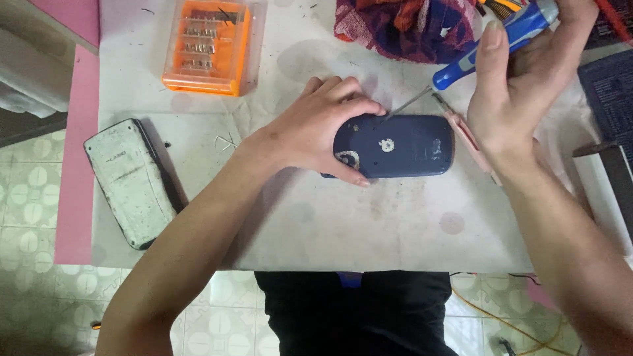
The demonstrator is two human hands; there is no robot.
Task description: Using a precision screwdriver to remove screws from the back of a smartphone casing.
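A dark blue oblong device (402, 146) lies face down on the white table (330, 224), with worn patches on its back. My left hand (320, 128) presses on its left end, thumb along the near edge and fingers over the far edge. My right hand (517, 86) holds a blue-handled screwdriver (501, 39) at a slant. Its thin metal tip touches the device's far left corner beside my left fingertips.
An orange bit case (211, 46) with a clear lid sits at the back left. A grey-white worn cover (132, 181) lies at the left. Patterned cloth (409, 26) is bunched at the back. A pink flat piece (471, 142) lies right of the device.
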